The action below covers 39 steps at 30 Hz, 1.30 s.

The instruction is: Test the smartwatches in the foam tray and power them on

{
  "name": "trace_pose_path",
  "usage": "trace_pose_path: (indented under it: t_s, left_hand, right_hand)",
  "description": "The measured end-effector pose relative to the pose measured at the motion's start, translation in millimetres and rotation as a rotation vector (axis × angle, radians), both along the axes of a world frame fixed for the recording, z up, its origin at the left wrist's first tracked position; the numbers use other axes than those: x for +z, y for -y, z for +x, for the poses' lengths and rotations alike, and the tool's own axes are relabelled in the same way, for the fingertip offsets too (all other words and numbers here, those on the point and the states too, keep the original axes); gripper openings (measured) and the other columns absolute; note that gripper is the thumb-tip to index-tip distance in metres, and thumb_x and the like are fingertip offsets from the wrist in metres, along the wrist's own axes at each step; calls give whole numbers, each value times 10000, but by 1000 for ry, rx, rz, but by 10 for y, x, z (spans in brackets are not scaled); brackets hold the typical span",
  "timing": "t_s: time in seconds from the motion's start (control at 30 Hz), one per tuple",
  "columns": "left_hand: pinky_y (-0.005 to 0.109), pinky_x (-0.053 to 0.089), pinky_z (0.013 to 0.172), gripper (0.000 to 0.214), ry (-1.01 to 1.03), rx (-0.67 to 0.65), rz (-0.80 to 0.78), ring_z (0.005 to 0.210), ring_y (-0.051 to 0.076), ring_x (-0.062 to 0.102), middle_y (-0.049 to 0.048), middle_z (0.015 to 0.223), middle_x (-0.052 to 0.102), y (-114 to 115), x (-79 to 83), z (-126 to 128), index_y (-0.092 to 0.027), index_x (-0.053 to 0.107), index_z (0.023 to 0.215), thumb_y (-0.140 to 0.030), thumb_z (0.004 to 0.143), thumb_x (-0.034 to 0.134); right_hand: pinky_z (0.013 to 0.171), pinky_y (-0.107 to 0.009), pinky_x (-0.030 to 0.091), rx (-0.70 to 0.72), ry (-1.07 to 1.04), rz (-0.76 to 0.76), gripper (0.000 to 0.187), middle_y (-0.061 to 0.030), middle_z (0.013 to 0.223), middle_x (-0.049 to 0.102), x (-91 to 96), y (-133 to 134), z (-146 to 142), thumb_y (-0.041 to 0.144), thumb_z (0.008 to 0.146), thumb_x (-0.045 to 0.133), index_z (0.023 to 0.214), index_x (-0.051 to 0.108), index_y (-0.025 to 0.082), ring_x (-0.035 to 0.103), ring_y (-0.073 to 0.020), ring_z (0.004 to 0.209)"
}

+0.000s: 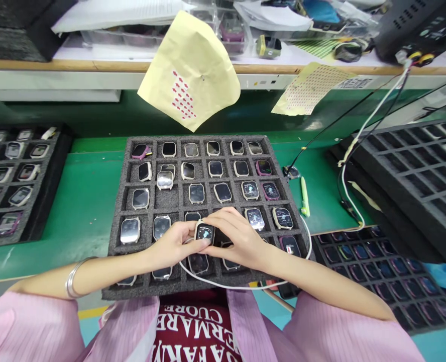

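Observation:
A small square smartwatch body [204, 233] with a lit screen is held between both hands over the front of a dark foam tray [119, 221]. My left hand [172, 245] pinches its left side with fingers closed. My right hand [234, 235] curls over its right side and top. A white cable [245, 286] loops from under the hands round the tray's front right. The tray's compartments hold several watch bodies [222, 191], some with lit screens.
A second foam tray with watches [53, 166] lies at the left. Stacked empty foam trays [426, 186] stand at the right, another tray [381, 281] below them. A green pen [305, 196] lies beside the main tray. Yellow sticker sheets [193, 70] hang from the shelf.

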<state>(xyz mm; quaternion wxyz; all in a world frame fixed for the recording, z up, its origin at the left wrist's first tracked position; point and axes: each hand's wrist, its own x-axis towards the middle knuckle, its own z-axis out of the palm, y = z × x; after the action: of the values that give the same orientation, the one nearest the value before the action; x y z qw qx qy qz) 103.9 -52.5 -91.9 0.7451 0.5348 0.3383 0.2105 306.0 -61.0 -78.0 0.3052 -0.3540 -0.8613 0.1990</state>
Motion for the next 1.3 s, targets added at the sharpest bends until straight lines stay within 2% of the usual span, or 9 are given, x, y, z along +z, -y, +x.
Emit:
trace_pose_path:
  t_s: [0.27, 0.43, 0.53, 0.63, 0.8, 1.0, 1.1, 1.2, 1.3]
  left_hand:
    - [273, 435, 722, 250, -13, -10, 55, 778, 151, 530, 26, 857, 607, 12, -3, 16, -132, 620, 927, -372, 857, 634]
    - [227, 425, 596, 349, 5, -91, 9, 678, 109, 524, 44, 953, 647, 45, 189, -67, -161, 599, 1063, -375, 807, 703]
    - [198, 384, 478, 317, -76, -45, -32, 526, 56, 472, 51, 964, 677, 74, 322, -233, -165, 585, 1079, -372, 849, 652]
    - [183, 320, 367, 288, -213, -11, -66, 392, 13, 395, 63, 989, 694, 108, 363, -426, -161, 561, 1066, -392, 894, 578]
    - [167, 395, 377, 302, -203, -5, -95, 388, 3, 455, 94, 1055, 685, 151, 249, -582, -148, 524, 1089, -381, 903, 564]
    - [156, 407, 378, 280, -122, 39, -112, 395, 6, 481, 100, 1056, 691, 185, 158, -594, -143, 541, 1068, -359, 894, 577]
    - [154, 418, 394, 252, -87, 54, -116, 417, 4, 468, 98, 1066, 687, 207, 152, -614, -139, 564, 1048, -329, 885, 593]
    - [152, 435, 398, 276, -41, 59, -135, 474, 22, 464, 81, 1059, 673, 207, 138, -619, -145, 576, 1069, -287, 843, 650]
    - [147, 431, 389, 283, -29, 44, -134, 494, 38, 464, 26, 895, 646, 195, 117, -606, -137, 580, 1011, -240, 783, 712]
  right_hand:
    - [868, -439, 518, 8, 20, 53, 348, -126, 1003, 705, 75, 23, -8, 365, 871, 659, 1131, 604, 142, 654, -237, 947]
    - [873, -419, 506, -81, -34, 41, 386, -98, 1035, 678, 234, -80, 195, 376, 791, 743, 1095, 608, 181, 633, -245, 991]
    - [854, -432, 488, -163, 141, -21, 340, -86, 1002, 669, 226, -118, 377, 339, 779, 757, 1054, 631, 183, 626, -257, 963]
    - [855, -452, 464, -142, 369, -54, 354, -130, 1095, 637, 205, -111, 465, 329, 787, 752, 1078, 645, 159, 598, -287, 1003]
    - [870, -443, 433, -8, 429, 5, 324, -152, 1181, 601, 286, -189, 153, 373, 872, 658, 1109, 657, 153, 558, -288, 1055]
    - [827, -475, 447, 74, 577, -11, 291, -204, 1196, 587, 193, -355, -335, 294, 763, 752, 938, 664, 79, 553, -346, 1062]
    - [879, -501, 451, 35, 459, -71, 288, -209, 1248, 559, 222, -367, -304, 264, 740, 762, 950, 642, 106, 552, -352, 1122]
    - [942, -458, 466, 24, 204, -174, 319, -164, 1235, 566, 344, -337, -265, 266, 750, 754, 1009, 606, 153, 570, -292, 1149]
    - [944, -414, 484, 98, 104, -208, 337, -129, 1217, 591, 402, -241, -352, 268, 780, 726, 1072, 582, 181, 583, -256, 1142]
